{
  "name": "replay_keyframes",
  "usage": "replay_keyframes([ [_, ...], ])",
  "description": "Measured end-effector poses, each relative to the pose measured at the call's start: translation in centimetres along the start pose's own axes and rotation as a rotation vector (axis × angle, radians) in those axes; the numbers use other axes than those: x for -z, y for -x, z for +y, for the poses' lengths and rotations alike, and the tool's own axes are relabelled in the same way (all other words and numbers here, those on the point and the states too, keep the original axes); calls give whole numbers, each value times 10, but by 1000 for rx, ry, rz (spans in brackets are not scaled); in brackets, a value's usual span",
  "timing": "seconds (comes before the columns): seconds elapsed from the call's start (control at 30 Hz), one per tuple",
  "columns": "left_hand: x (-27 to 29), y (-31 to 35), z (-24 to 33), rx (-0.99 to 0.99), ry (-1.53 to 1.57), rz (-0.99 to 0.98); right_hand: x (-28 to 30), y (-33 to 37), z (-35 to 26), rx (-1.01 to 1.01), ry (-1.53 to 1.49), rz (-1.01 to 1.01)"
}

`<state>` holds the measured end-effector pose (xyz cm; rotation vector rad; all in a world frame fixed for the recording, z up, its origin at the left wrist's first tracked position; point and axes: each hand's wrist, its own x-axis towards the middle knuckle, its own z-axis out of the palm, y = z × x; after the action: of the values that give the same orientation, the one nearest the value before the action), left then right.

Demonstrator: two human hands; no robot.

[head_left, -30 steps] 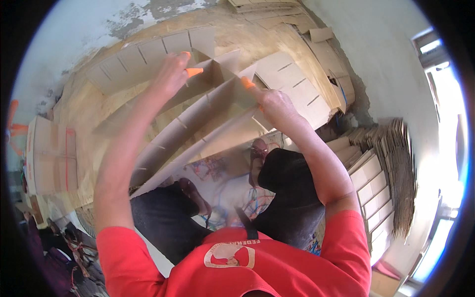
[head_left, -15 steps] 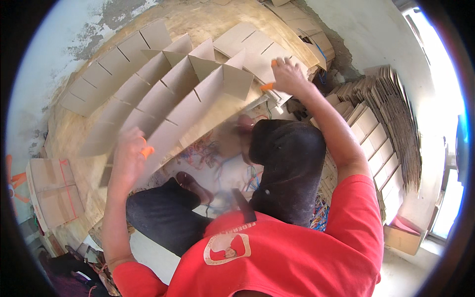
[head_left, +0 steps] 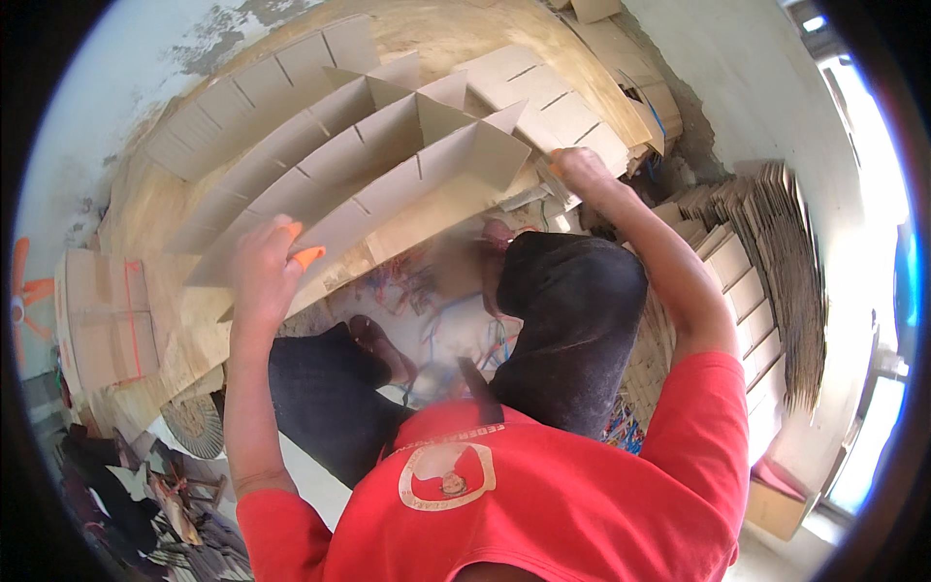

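Note:
A divider grid of slotted cardboard strips (head_left: 373,194) stands on the wooden tabletop, several long strips crossed by shorter ones at their right end. My left hand (head_left: 264,267) is at the left end of the nearest long strip; its thumb and forefinger, in orange finger covers, are apart, the thumb in front of the cardboard. Over on the right, my right hand (head_left: 585,173) has its orange-covered fingertips closed on the edge of a cardboard strip (head_left: 541,136), beside a pile of flat slotted cardboard (head_left: 558,97). Its other fingers are partly hidden.
More slotted cardboard (head_left: 257,92) lies along the table's far left. The wooden table (head_left: 393,254) ends just before my knees. Tall stacks of folded cardboard (head_left: 776,281) stand at right, and a tied cardboard bundle (head_left: 107,315) at left. Coloured straps (head_left: 388,291) litter the floor.
My right hand has come down and to the right, its fingers closing at a strip's edge. My left hand has shifted slightly right along the near strip. The whole view has turned a little.

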<state>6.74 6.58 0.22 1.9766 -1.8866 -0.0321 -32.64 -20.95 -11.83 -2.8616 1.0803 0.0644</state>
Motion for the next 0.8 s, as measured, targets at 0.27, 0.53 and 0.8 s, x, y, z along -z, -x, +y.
replay_keyframes([
  [0.27, -15, 0, 3, 70, 65, 100, 64, -2, -2, -269, 115, 132],
  [0.53, -20, -8, 12, 21, 145, 193, 108, -1, 16, -264, 255, 406],
  [0.8, -45, -16, 12, 80, 236, 170, 274, -18, -96, 260, -847, 454],
])
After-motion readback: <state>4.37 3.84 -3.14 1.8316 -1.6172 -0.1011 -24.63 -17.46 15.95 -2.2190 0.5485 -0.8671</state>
